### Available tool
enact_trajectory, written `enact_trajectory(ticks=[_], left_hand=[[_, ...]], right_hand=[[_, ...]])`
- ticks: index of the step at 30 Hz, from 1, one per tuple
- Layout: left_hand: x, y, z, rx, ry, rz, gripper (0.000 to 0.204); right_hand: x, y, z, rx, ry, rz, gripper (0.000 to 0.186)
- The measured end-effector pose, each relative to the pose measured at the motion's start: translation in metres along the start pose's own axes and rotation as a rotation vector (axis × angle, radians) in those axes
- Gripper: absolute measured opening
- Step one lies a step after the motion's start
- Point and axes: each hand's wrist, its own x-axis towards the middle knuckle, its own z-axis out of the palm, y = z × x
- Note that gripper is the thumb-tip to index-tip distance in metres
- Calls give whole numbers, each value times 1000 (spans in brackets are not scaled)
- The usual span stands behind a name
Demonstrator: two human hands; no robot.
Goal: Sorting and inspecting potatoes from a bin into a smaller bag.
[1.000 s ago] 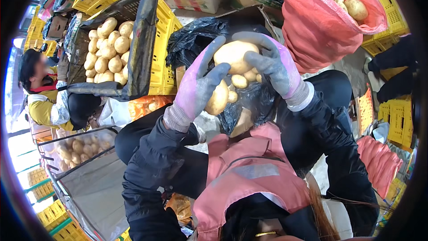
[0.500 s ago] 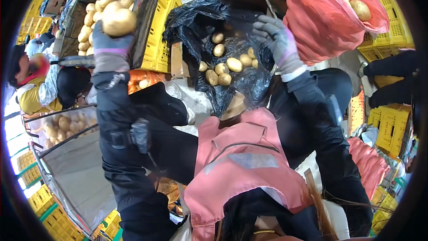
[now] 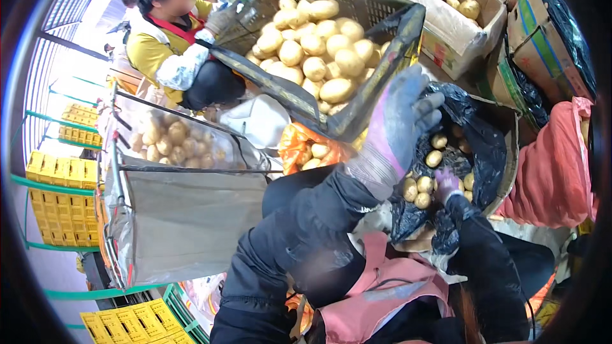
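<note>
My left hand [image 3: 400,121], in a grey and lilac glove, is raised between the potato crate and the lined box. Its fingers are apart and slightly bent, with no potato seen in it. Down in the box lined with black plastic [image 3: 475,130], my right hand [image 3: 448,185] reaches in among several potatoes [image 3: 423,185]. Its fingers are small and partly hidden, so I cannot make out a grip. Beyond my left hand stands the dark-lined crate [image 3: 389,83], heaped with large pale potatoes [image 3: 312,44].
A co-worker [image 3: 169,38] sits at the far left behind the crate. Potatoes also lie in a white carton [image 3: 440,32], an orange net bag [image 3: 299,143] and a clear-sided bin [image 3: 172,143]. A red sack [image 3: 551,165] stands right; yellow crates [image 3: 64,210] are stacked left.
The view has swung left. The large potato is gone from my left hand, which has moved from the crate toward the box. My right hand has lowered into the box.
</note>
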Motion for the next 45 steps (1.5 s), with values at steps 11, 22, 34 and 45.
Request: enact_trajectory(ticks=[11,22,34,45], left_hand=[[1,-48,18,666,-289,11,60],[-48,-35,40,697,-321,786,56],[-36,4,30,272,-352,-45,60],[-33,-8,43,8,-395,-87,25]], right_hand=[[-119,-26,-304,916,815,-590,24],[-65,25,-152,602,463,8,28],[29,42,-34,199,168,145,63],[-11,49,-52,618,360,-26,68]])
